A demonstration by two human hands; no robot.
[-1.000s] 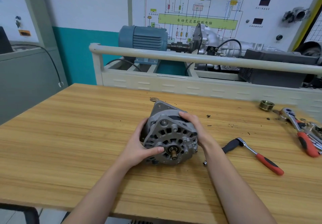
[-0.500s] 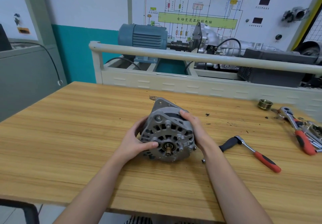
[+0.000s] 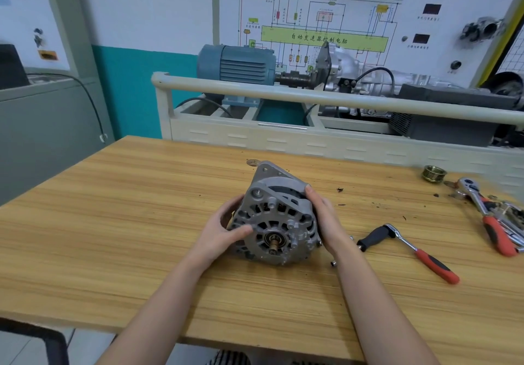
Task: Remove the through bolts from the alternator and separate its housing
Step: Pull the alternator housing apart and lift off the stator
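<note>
Two hands clasp a grey alternator [image 3: 276, 217] standing on edge mid-table [image 3: 113, 222].
Left hand [image 3: 219, 232] curls round its left rim, thumb on the slotted front face with its brass-coloured shaft stub; right hand [image 3: 326, 220] grips the right side; ratchet [image 3: 411, 248] lies further right.

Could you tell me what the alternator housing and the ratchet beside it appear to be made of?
Alternator housing: probably cast aluminium, a matte pale grey with ribbed vent slots. Ratchet: bright, likely chromed steel head and shank, with a red and black grip, probably rubber or plastic.
</note>
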